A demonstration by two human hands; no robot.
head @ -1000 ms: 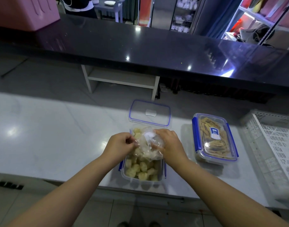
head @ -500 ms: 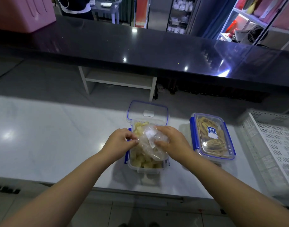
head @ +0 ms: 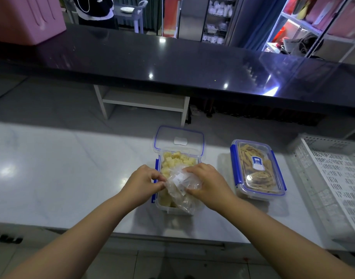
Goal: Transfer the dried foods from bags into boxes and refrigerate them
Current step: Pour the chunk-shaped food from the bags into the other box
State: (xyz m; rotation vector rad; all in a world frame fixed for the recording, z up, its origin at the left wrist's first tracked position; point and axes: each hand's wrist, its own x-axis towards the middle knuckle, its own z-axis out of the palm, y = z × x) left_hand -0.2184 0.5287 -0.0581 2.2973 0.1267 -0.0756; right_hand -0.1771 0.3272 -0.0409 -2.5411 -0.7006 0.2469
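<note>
A clear plastic bag with a small white label hangs crumpled over an open clear box with blue clips. Pale yellow dried food cubes fill the box. My left hand pinches the bag's left edge. My right hand grips its right side. The box's lid lies flat on the counter just behind the box. To the right stands a second box, lid clipped on, holding tan dried strips.
A white marble counter carries the boxes. A white slotted crate sits at the right edge. Behind runs a raised black bar top with a pink bin at its left. Beyond stand shelves and a person.
The bag has come lower over the near end of the box and looks emptier. More cubes now show at the far end of the box.
</note>
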